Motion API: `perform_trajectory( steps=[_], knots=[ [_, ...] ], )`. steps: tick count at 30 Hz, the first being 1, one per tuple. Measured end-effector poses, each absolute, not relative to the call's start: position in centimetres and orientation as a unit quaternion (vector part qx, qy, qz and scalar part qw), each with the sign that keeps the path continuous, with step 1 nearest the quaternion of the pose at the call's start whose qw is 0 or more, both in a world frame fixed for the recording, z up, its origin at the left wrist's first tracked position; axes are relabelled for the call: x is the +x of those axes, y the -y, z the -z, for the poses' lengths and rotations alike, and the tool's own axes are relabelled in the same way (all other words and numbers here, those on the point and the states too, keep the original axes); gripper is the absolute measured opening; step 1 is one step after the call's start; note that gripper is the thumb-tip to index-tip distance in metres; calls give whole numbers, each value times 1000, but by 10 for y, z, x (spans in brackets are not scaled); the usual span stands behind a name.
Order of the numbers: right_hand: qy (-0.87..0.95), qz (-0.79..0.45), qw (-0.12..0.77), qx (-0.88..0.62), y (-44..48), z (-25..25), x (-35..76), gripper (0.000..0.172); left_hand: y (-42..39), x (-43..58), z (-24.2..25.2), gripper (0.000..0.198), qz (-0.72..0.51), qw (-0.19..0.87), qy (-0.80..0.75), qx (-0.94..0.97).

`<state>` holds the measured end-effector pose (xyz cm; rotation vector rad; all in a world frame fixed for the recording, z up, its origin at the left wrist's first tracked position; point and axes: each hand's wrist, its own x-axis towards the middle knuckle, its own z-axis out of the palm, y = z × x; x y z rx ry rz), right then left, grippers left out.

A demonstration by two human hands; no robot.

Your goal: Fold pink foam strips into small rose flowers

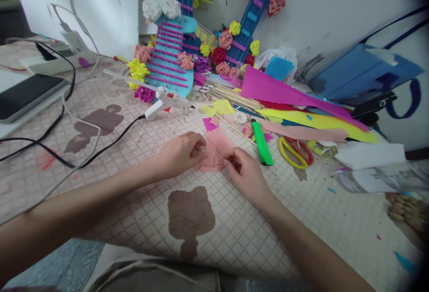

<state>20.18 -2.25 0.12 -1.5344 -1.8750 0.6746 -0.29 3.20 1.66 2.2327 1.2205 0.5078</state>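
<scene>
Pink crepe paper [214, 153] lies on the patterned tablecloth in front of me, creased along its near part. My left hand [181, 154] is at its left edge, fingers curled and closed at the paper. On the right side, my right hand [246, 171] pinches the paper's near right corner between thumb and finger. Beyond the paper are a magenta scrap [210, 124] and yellow scraps [223, 107]. A green glue bottle [262, 144] lies just right of the paper.
A white glue gun [167, 103] with a black cord lies at the back left. Yellow and red scissors [292, 154] are to the right. Behind stand flower-decorated instrument shapes [170, 57], sticks [231, 93] and magenta paper [284, 95]. A phone [30, 95] sits far left.
</scene>
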Motion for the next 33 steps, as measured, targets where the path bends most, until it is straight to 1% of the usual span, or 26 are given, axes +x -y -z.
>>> perform_trajectory(
  steps=[3, 6, 10, 12, 14, 17, 19, 22, 25, 27, 29, 33],
  knots=[
    [719, -230, 286, -590, 21, -4, 197, 9, -37, 1, -18, 14, -155, 270, -454, 835],
    [730, -220, 260, -593, 21, -5, 193, 8, -37, 2, -18, 9, -130, 288, -453, 834],
    [739, -219, 247, -587, 20, -6, 192, 11, -37, 0, -17, 4, -141, 308, -446, 828],
    [735, -234, 270, -576, 21, -7, 193, 11, -39, -3, -17, 4, -162, 322, -443, 821],
    [720, -248, 322, -563, 23, -9, 193, 9, -41, -5, -17, 7, -192, 362, -451, 793],
    [700, -227, 407, -542, 28, -13, 191, 6, -44, -5, -16, 15, -259, 469, -468, 703],
    [710, -195, 430, -522, 32, -14, 188, 6, -41, -1, -14, 17, -292, 555, -461, 628],
    [757, -158, 405, -487, 35, -11, 182, 9, -33, 8, -11, 19, -310, 681, -432, 504],
    [790, -120, 359, -482, 35, -6, 177, 13, -23, 16, -8, 24, -309, 755, -394, 422],
    [800, -97, 333, -490, 34, -4, 175, 9, -19, 17, -9, 25, -309, 770, -383, 407],
    [808, -72, 315, -493, 33, -3, 176, 2, -17, 17, -11, 25, -311, 765, -388, 410],
    [816, -51, 315, -482, 31, -2, 183, 13, -19, 13, -15, 24, -301, 738, -406, 446]
  ],
)
